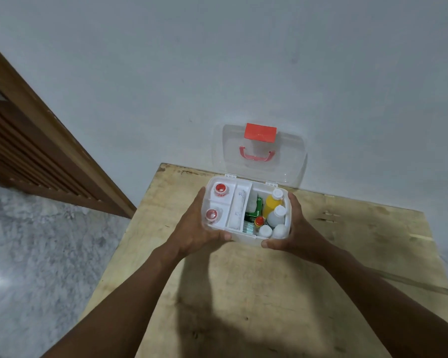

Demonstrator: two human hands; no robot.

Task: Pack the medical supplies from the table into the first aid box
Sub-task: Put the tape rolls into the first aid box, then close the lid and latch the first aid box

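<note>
Hands frame the first aid box on the tabletop: left hand and right hand each press a closed grip on an end wall. Thin, smooth plastic probably flexes, and the loose bottles inside add shifting weight, so holding low at both ends looks safest.

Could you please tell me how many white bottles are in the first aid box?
3 white bottles, all in the right compartment of the first aid box: one in the middle, below the yellow bottle, and two at the near edge. Others may be hidden.
</note>
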